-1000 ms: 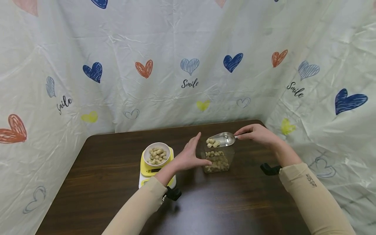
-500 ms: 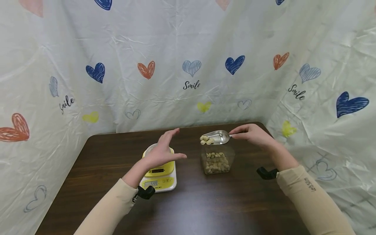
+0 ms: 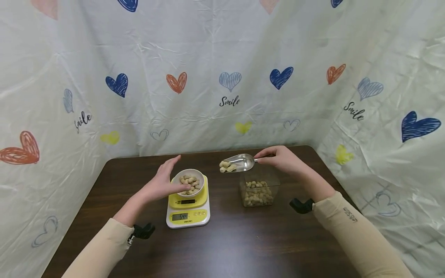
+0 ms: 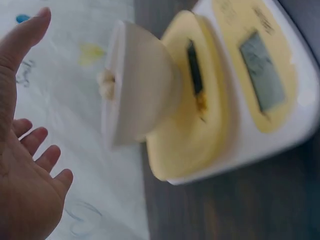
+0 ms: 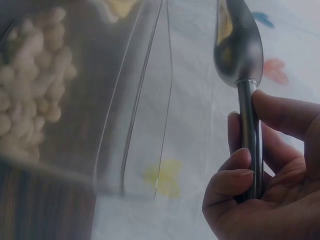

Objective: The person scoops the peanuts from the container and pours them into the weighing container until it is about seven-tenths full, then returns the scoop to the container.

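My right hand (image 3: pixel 283 159) grips the handle of a metal scoop (image 3: pixel 245 162) with a few peanuts (image 3: pixel 228 166) at its front. The scoop is held in the air, above and left of a clear plastic box (image 3: pixel 245 196) that holds more peanuts. In the right wrist view the fingers curl round the scoop's handle (image 5: pixel 250 135). My left hand (image 3: pixel 161 185), fingers spread and holding nothing, hovers at the left side of a white bowl (image 3: pixel 201 175) of peanuts. The bowl stands on a yellow and white kitchen scale (image 3: pixel 206 216); its display reads 544.
The dark wooden table (image 3: pixel 250 247) stretches in front of the scale and box. Behind it and at both sides hangs a white sheet (image 3: pixel 194 119) printed with hearts.
The scoop with its peanuts has moved left from over the box toward the scale. My left hand has drawn left, from beside the box to the bowl's left side.
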The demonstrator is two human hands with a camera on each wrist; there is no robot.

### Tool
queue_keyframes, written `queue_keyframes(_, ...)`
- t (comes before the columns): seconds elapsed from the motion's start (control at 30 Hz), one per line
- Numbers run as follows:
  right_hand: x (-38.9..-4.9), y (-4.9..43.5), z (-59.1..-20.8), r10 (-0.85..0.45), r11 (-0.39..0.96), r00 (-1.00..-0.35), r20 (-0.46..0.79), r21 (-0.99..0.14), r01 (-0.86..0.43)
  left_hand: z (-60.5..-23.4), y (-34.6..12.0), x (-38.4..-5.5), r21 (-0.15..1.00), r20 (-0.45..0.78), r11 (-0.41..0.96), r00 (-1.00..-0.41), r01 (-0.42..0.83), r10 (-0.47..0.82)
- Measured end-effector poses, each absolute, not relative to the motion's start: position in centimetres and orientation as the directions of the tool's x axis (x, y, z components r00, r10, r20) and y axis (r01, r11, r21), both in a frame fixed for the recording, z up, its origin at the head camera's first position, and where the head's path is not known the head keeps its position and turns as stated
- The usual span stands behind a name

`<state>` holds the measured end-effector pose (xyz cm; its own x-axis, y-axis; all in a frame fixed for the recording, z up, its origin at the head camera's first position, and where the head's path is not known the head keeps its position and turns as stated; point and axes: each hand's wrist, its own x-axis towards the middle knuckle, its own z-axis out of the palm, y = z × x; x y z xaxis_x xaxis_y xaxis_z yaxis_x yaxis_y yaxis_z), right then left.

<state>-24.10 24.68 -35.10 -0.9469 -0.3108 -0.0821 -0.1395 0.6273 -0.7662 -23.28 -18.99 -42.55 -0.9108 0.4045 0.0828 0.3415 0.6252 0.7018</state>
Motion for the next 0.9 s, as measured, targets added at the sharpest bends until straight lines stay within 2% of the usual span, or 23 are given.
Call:
queue_keyframes(0.47, -25.3, 19.4, -35.3, -0.368, 0.585, -0.926, -0.087, -0.796, -0.158, -47.4, -20.3, -23.7, 0.711, -0.001, 0.65, -0.923, 0.27, 0.384)
queue_keyframes(0.9, -26.4, 15.8, -36.6, -0.381, 0.639, -0.923, -0.055, -0.737, -0.221, -48.1, -20.4, -23.2, 0.727, -0.066, 0.655, -0.928, 0.207, 0.366)
